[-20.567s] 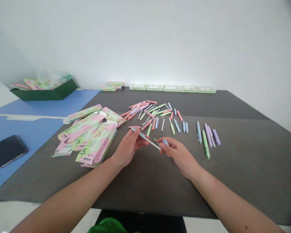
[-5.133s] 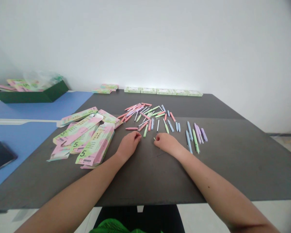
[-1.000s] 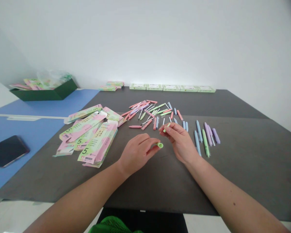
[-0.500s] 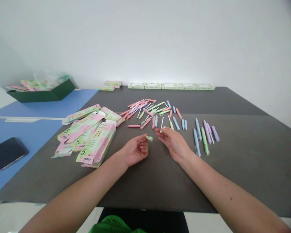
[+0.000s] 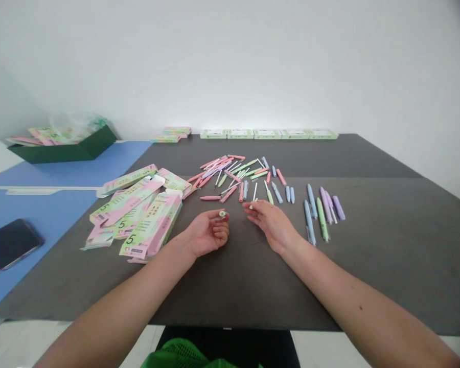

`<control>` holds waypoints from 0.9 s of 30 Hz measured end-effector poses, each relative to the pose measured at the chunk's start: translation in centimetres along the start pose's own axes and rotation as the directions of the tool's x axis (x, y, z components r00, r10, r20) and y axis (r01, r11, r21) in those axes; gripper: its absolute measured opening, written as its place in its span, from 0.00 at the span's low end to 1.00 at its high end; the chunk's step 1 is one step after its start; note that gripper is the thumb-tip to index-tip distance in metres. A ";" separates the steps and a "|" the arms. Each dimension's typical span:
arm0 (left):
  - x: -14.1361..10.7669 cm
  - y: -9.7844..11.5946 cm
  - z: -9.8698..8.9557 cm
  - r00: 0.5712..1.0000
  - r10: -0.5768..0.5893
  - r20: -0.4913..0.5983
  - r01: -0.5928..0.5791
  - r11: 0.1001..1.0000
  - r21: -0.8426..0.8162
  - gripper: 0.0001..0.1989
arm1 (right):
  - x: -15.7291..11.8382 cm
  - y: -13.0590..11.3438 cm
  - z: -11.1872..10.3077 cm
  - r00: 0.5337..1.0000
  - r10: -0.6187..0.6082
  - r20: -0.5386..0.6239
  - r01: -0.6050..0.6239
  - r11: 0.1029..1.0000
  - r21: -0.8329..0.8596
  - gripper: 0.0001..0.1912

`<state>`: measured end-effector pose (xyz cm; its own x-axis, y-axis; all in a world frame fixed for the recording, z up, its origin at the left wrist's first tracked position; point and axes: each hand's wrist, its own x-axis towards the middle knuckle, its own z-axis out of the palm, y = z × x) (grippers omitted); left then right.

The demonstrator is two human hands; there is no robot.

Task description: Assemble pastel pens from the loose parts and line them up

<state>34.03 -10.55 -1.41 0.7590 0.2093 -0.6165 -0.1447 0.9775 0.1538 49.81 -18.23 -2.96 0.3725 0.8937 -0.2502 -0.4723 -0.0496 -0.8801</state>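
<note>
My left hand (image 5: 208,234) is closed, pinching a light green pen barrel (image 5: 223,214) between thumb and forefinger. One round end of the barrel faces me, and the rest is hidden by the fingers. Across a small gap, my right hand (image 5: 273,226) pinches a small light green pen piece (image 5: 252,206), mostly covered by the fingertips. Just beyond both hands lies a loose heap of pink, green, blue and purple pen parts (image 5: 240,187), with thin white refills among them. To the right of my right hand are a green pen (image 5: 322,220), blue pens (image 5: 309,221) and purple pens (image 5: 325,204).
Flattened pink and green cartons (image 5: 153,225) overlap at the left. Several white-green boxes (image 5: 267,134) line the back edge, with pink-green boxes (image 5: 171,134) beside them. A dark green tray (image 5: 61,152) and a phone (image 5: 13,244) rest on the blue surface.
My left hand has drawn slightly left, and its green barrel has turned so the round end faces me. The right hand has barely moved. The whole view has shifted a little.
</note>
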 end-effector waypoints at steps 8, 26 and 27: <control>0.0 0.1 -0.1 1.000 -0.009 0.014 0.007 0.988 0.154 0.07 | -0.1 0.0 0.2 1.000 -0.005 -0.012 0.005 1.000 -0.026 0.09; 1.9 1.4 0.3 0.589 0.761 0.272 0.355 -0.546 0.759 0.22 | 0.7 1.1 0.3 0.997 -0.045 0.064 0.061 0.957 -0.283 0.09; 1.6 2.3 0.7 0.575 0.763 0.296 0.374 -0.567 0.734 0.21 | 0.9 1.3 0.2 0.997 -0.041 0.066 0.058 0.957 -0.285 0.09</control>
<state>35.35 -8.02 -1.52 0.5137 0.8579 -0.0082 0.8319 -0.4958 0.2492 49.34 -17.43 -4.26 0.3379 0.9224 -0.1872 -0.2026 -0.1229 -0.9715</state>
